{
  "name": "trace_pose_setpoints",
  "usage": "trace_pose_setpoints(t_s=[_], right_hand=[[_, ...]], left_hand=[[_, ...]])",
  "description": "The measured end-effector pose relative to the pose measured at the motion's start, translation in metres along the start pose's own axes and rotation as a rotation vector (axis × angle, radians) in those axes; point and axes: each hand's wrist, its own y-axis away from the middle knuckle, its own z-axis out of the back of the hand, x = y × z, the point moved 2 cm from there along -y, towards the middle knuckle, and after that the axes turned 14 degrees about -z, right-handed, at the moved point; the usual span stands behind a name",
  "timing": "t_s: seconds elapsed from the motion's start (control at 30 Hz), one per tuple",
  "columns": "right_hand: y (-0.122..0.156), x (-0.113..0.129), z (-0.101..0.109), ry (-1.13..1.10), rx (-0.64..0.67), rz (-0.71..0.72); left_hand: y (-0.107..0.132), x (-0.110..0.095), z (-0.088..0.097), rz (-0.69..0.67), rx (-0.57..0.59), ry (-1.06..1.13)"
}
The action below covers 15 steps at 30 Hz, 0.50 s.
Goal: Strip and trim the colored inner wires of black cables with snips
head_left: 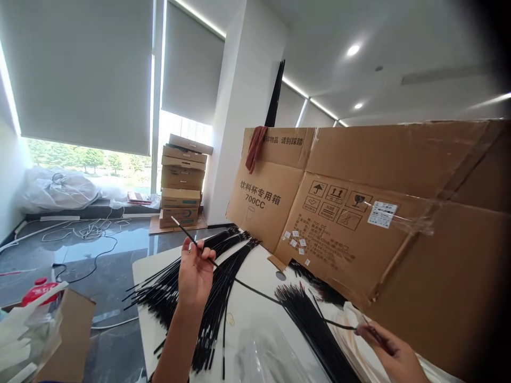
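My left hand (195, 272) is raised over the white table (255, 314), fingers pinched on a thin black cable (255, 288) whose free end sticks up to the left. The cable sags across the table to my right hand (393, 354) at the lower right, which pinches its other end. Under my left hand lies a wide pile of black cables (207, 287). A second bundle of black cables (311, 324) lies between my hands.
A large flattened cardboard box (359, 213) stands along the table's far and right side, a red cloth (255, 146) hung on it. Stacked cartons (181, 183) sit by the window. White cords (88, 231) trail on the dark floor. A red-capped bottle (40, 290) stands at the left.
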Motion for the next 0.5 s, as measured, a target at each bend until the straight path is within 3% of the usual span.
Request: trace_pose_setpoints(t_s=[0.13, 0.23, 0.37, 0.5], right_hand=[[-0.01, -0.007, -0.024, 0.158, 0.05, 0.108], [-0.034, 0.005, -0.046, 0.368, 0.098, 0.21], [-0.073, 0.048, -0.089, 0.519, 0.146, 0.205], [-0.088, 0.103, -0.137, 0.664, 0.191, 0.209]], left_hand=[[-0.007, -0.016, 0.003, 0.18, 0.038, 0.061], [-0.016, -0.028, 0.019, 0.297, 0.093, -0.028], [-0.016, -0.031, 0.053, 0.468, 0.365, -0.476], [0.013, -0.011, 0.083, 0.63, 0.472, -0.724]])
